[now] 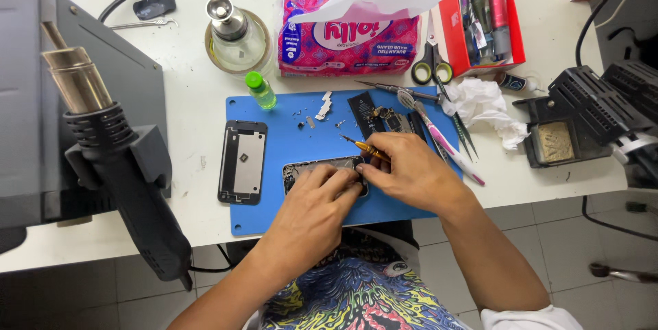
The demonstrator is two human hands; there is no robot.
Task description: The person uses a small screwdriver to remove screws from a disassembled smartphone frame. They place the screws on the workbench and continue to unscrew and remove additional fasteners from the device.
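Note:
An opened phone body [308, 167] lies on a blue work mat [274, 206]. My left hand [312, 206] rests on the phone, fingers pressing its right part. My right hand [404, 165] grips a small yellow-handled screwdriver [363, 147] whose tip points up and left, just above the phone. The phone's back cover [242, 161] lies at the mat's left edge. A black battery [361, 106] and small metal parts and screws [323, 105] sit on the far part of the mat.
A hot air gun [116, 159] in its grey station stands at left. Glass bottle [233, 35], green bottle [261, 90], tissue pack [346, 35], scissors [432, 63], red tool box [483, 15], toothbrush [442, 138], tweezers, crumpled tissue [483, 104] and a soldering stand [569, 124] surround the mat.

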